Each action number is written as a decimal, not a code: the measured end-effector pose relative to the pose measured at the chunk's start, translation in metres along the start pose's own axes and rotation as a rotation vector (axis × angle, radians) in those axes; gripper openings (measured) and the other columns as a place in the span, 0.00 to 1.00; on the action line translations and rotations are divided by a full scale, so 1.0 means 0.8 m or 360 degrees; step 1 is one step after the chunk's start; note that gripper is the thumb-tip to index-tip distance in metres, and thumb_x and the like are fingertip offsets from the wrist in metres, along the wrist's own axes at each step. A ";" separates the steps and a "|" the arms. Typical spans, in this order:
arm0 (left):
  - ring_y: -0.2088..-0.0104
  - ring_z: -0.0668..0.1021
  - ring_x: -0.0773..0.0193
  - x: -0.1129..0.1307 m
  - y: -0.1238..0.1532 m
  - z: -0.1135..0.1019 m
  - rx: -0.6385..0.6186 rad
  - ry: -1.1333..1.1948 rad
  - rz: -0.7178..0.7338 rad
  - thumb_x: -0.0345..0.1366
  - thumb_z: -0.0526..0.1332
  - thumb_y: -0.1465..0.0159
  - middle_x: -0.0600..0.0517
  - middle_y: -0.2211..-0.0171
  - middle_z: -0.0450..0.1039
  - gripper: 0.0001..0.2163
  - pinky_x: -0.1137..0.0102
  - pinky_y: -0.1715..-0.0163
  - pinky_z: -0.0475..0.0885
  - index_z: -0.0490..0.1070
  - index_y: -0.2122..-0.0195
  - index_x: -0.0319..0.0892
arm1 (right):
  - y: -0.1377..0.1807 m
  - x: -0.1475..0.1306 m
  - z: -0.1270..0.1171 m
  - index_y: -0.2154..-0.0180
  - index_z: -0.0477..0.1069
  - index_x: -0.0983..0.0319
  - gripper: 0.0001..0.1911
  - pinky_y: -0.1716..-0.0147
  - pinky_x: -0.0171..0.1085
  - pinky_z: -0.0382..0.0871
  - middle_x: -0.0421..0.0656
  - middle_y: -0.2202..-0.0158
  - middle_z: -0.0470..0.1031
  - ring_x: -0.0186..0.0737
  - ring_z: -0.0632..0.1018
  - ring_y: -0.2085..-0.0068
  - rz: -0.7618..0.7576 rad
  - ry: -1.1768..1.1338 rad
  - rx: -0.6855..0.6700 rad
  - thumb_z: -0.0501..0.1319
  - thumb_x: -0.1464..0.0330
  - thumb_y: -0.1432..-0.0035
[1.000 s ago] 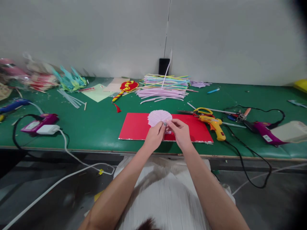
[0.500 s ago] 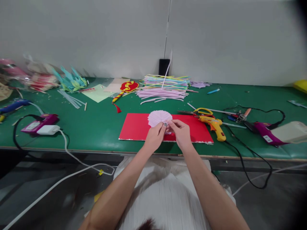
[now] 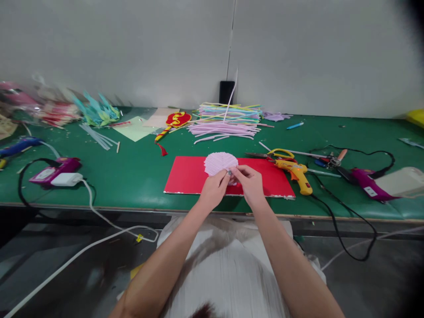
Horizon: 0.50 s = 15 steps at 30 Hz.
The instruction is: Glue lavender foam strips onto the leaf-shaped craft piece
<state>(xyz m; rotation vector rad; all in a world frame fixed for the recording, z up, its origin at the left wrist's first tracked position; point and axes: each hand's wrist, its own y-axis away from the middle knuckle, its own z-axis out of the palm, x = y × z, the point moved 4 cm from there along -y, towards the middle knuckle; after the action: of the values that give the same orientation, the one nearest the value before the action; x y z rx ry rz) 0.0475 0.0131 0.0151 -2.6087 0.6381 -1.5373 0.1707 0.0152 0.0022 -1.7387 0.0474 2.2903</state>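
Observation:
A pale lilac, ribbed fan-shaped piece [image 3: 220, 163], which looks made of pipe cleaners, is over a red board [image 3: 185, 172] on the table. My left hand [image 3: 215, 187] pinches its lower edge between thumb and fingers. Close beside it, my right hand [image 3: 251, 182] is closed in a pinch at the lower right edge of the same piece. The fingertips of both hands nearly meet, and they hide that part of the piece. A small grey round spot shows at the left fingertips; I cannot tell what it is.
Behind the board lies a stack of pastel pipe cleaners [image 3: 228, 121]. A yellow glue gun [image 3: 294, 172] and yellow-handled scissors [image 3: 280, 153] lie right of my hands. A red and yellow fan [image 3: 179, 119] rests back left. Purple power strips [image 3: 56, 171] with cords sit farther out.
Almost nothing differs. The fingertips of both hands have shifted very slightly at the lower edge of the lilac piece.

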 end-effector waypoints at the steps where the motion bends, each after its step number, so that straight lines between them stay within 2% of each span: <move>1: 0.76 0.70 0.67 0.000 0.000 0.000 0.0001 -0.0006 0.0001 0.39 0.47 0.32 0.55 0.80 0.67 0.14 0.73 0.74 0.61 0.62 0.74 0.43 | 0.000 0.000 0.000 0.74 0.75 0.60 0.10 0.76 0.33 0.72 0.36 0.79 0.75 0.31 0.74 0.78 -0.0002 -0.0007 0.0001 0.70 0.61 0.56; 15: 0.78 0.69 0.67 -0.001 -0.001 0.002 -0.0014 0.0002 -0.0003 0.41 0.46 0.32 0.56 0.82 0.64 0.14 0.73 0.76 0.60 0.60 0.74 0.43 | -0.002 0.004 -0.002 0.72 0.77 0.60 0.12 0.76 0.33 0.72 0.37 0.79 0.75 0.31 0.74 0.79 0.0037 -0.0041 0.0029 0.70 0.61 0.58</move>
<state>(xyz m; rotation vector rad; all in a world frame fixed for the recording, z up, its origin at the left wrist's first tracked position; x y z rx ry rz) 0.0485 0.0137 0.0137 -2.6158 0.6443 -1.5404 0.1721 0.0169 -0.0013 -1.7083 0.0839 2.3205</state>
